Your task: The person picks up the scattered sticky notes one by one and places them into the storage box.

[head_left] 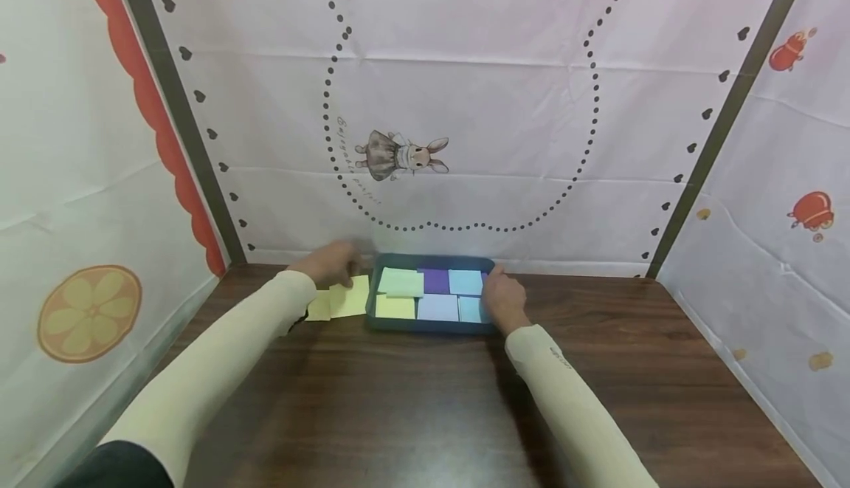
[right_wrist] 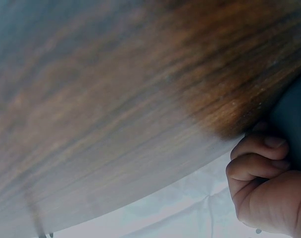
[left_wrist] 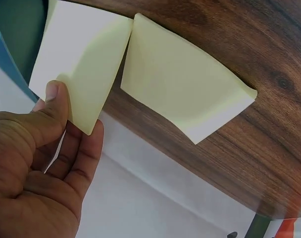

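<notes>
My left hand (head_left: 330,263) pinches a yellow sticky note (left_wrist: 86,59) between thumb and fingers, just left of a dark blue-green tray (head_left: 434,325). Another yellow sticky note (left_wrist: 182,79) lies beside it on the wooden table, its edges slightly curled. At the tray's right end, my right hand (head_left: 506,300) grips the wall, its fingers curled against the outside in the right wrist view. Inside the tray lie a pale green note (head_left: 401,283), a yellow note (head_left: 395,307), a purple note (head_left: 435,281) and several light blue notes (head_left: 438,308).
The dark wooden table (head_left: 412,399) carries the tray near its back edge. A printed cloth wall (head_left: 465,133) rises close behind the tray, and more cloth stands at the left (head_left: 66,200) and right sides.
</notes>
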Tool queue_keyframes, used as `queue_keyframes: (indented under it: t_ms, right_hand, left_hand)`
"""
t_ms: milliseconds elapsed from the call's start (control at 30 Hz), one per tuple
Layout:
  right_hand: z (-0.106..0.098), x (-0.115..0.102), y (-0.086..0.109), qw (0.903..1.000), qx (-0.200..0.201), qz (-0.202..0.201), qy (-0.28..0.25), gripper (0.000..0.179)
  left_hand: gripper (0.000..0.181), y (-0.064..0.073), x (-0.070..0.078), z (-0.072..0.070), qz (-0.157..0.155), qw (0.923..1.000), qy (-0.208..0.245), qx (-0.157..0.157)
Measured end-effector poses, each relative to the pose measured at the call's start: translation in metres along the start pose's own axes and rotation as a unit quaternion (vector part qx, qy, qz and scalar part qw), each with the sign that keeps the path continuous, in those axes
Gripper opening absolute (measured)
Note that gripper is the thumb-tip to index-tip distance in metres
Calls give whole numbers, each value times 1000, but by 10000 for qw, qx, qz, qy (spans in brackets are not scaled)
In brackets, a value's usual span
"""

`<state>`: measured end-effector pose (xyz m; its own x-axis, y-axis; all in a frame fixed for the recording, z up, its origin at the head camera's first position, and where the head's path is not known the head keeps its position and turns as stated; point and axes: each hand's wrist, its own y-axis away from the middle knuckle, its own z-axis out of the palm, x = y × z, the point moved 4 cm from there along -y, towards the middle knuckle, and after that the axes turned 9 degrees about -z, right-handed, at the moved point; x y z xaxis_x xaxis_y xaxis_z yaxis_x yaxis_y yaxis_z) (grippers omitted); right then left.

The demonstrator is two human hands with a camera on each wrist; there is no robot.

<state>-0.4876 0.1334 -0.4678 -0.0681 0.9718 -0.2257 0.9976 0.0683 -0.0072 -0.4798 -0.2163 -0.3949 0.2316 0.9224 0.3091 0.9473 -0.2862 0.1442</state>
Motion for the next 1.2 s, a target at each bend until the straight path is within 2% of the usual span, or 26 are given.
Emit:
queue_keyframes:
  t_ms: [133,267,367,567,633,800,1033,1200]
  right_hand:
    - [-6,-5,11,9999,76,-41,110,40]
    - [-6,-7,12,9999,54,-67,69,39]
    - [4,0,3,9999,131,-76,70,40]
    - [38,22,-31,9984,419,-295,225,44]
    - [33,18,-27,9990,329,-242,204,45]
    - [2,-2,4,9998,173,-27,136,42]
    - [-3,-6,13,9996,202,-52,195,41]
    - [-4,-8,15,9997,184,-37,161,39]
  left_hand:
    - [20,4,3,-7,-204,9998,-56,26]
    - [16,7,1,-10,-356,9994,-12,45]
    - [14,9,1,-13,-306,9994,6,130]
    - [22,16,0,-23,-180,9994,108,269]
    - [22,17,-2,-25,-226,9991,187,311]
    - [15,12,-7,-27,-233,9987,251,377]
    - [10,9,-8,-28,-272,9983,228,463]
    - [6,4,-9,-33,8,9964,132,833]
